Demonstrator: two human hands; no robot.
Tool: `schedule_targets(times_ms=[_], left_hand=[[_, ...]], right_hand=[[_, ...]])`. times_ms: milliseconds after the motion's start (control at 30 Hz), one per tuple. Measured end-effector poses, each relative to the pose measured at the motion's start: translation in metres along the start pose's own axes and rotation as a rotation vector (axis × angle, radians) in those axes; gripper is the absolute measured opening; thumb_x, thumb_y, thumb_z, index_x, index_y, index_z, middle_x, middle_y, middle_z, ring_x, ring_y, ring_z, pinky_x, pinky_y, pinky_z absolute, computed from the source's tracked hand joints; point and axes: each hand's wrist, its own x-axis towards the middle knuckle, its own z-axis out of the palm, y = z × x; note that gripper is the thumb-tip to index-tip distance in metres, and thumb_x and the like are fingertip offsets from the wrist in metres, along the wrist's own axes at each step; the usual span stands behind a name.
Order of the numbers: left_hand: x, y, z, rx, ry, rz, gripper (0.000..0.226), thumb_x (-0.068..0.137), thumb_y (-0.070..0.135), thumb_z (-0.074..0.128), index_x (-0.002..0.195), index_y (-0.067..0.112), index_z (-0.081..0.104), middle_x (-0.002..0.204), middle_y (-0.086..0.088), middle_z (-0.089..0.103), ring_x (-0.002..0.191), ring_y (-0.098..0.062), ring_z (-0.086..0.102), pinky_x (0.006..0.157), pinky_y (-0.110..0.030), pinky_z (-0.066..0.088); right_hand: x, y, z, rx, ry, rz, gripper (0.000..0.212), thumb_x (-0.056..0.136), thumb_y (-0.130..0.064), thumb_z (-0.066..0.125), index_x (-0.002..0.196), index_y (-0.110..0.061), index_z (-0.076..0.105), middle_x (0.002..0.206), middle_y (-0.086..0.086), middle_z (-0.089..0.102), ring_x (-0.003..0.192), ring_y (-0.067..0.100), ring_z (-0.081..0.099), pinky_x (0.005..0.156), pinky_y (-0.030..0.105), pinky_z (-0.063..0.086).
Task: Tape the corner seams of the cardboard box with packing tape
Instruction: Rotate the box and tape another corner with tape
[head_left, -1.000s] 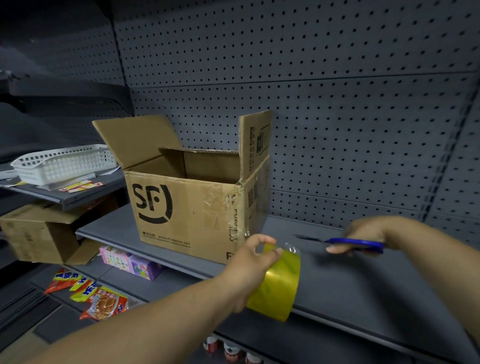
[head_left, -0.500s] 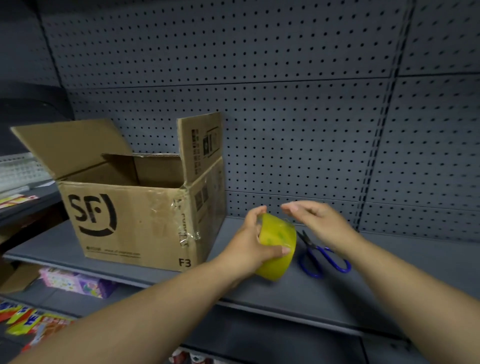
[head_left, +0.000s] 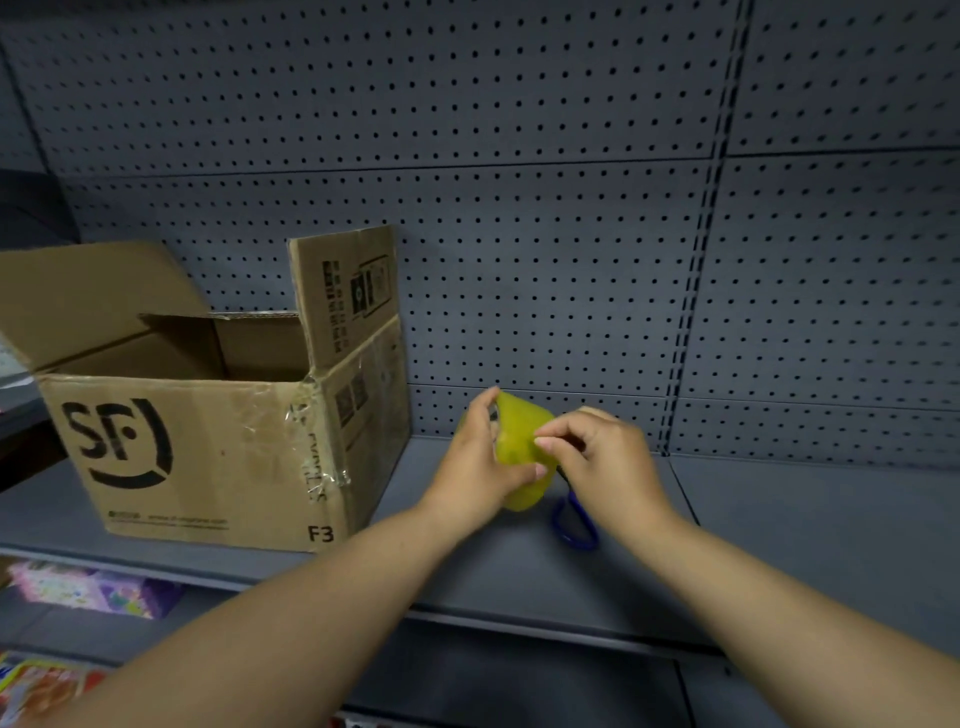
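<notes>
**Cardboard box: one corner shows tape, next strip not yet drawn**

Nearest, below the front lip of the grey metal shelf, coloured packets lie on a lower level, so the lip is a drop-off for anything nudged off it. Above the shelf's middle, the left hand grips the yellow-green roll of packing tape, fingers curled round its rim. The right hand pinches at the roll's face with thumb and forefinger; whether a free end is lifted cannot be told. Blue-handled scissors lie on the shelf just beneath the hands, mostly hidden.

Left of the hands, apart from them, the brown cardboard box stands on the shelf with its flaps up. Its near right corner carries crinkled clear tape, so that seam looks done. The other corners are hidden or out of view and probably remain, and no strip is pulled out.

Bare shelf runs wide to the right. Far side, the grey pegboard wall stands close behind the box, leaving little room at its far corners unless it is turned.
</notes>
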Motion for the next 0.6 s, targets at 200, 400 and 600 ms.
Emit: schedule_targets(times_ms=[200, 400, 600], left_hand=[[0.008, 0.003, 0.007, -0.044, 0.078, -0.034, 0.099, 0.068, 0.014, 0.080, 0.143, 0.017, 0.017, 0.133, -0.010, 0.049, 0.119, -0.022, 0.050, 0.102, -0.039, 0.041], [0.009, 0.007, 0.018, -0.075, 0.016, -0.063, 0.095, 0.067, 0.010, 0.080, 0.142, 0.018, 0.022, 0.127, -0.006, 0.053, 0.111, -0.016, 0.053, 0.096, -0.031, 0.044], [0.013, 0.006, 0.015, -0.117, -0.093, -0.088, 0.089, 0.073, -0.002, 0.072, 0.143, 0.017, 0.022, 0.131, -0.007, 0.048, 0.113, -0.018, 0.051, 0.093, -0.031, 0.045]], right_hand=[[-0.008, 0.010, -0.001, 0.476, -0.014, 0.400, 0.024, 0.085, -0.004, 0.059, 0.069, -0.021, 0.062, 0.064, -0.005, 0.060, 0.058, 0.002, 0.052, 0.060, 0.015, 0.042], [-0.003, 0.017, 0.001, 0.718, -0.001, 0.633, 0.012, 0.079, -0.001, 0.067, 0.071, -0.006, 0.061, 0.062, 0.004, 0.058, 0.055, 0.009, 0.049, 0.057, 0.017, 0.042], [0.000, 0.023, 0.015, 0.639, 0.037, 0.706, 0.019, 0.077, -0.005, 0.071, 0.070, -0.010, 0.055, 0.070, 0.007, 0.057, 0.061, 0.012, 0.051, 0.063, 0.021, 0.042]])
